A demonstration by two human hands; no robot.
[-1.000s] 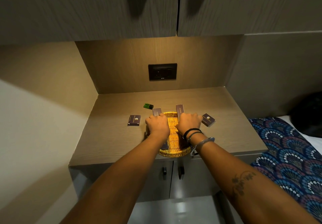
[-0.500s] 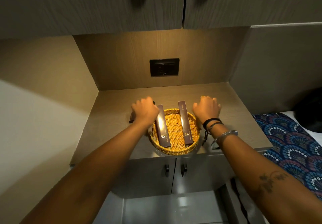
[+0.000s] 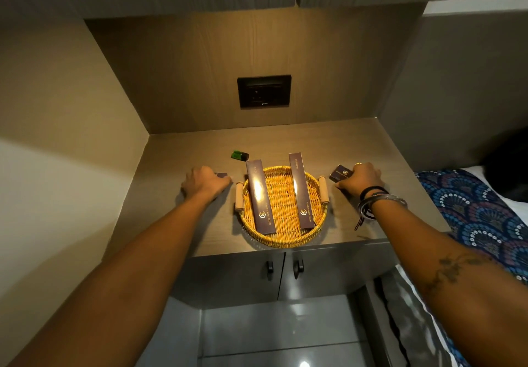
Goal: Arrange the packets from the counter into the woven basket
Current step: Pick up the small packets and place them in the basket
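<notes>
A round woven basket (image 3: 283, 239) sits near the counter's front edge. Two long dark packets lie in it, one on the left (image 3: 259, 195) and one on the right (image 3: 300, 189), both sticking out over the far rim. My left hand (image 3: 204, 183) covers a small dark packet (image 3: 221, 175) on the counter left of the basket; only its corner shows. My right hand (image 3: 360, 179) grips a small dark box packet (image 3: 340, 173) right of the basket. A small green packet (image 3: 239, 155) lies behind the basket.
The wooden counter (image 3: 337, 143) sits in a niche with a black wall socket (image 3: 264, 91) behind. Cabinet doors with two handles (image 3: 284, 266) are below. A patterned bedspread (image 3: 480, 212) lies to the right. Overhead cabinets hang above.
Both hands left the long packets lying in the basket and spread outward, the left onto the small packet left of the basket, the right onto the box on the right.
</notes>
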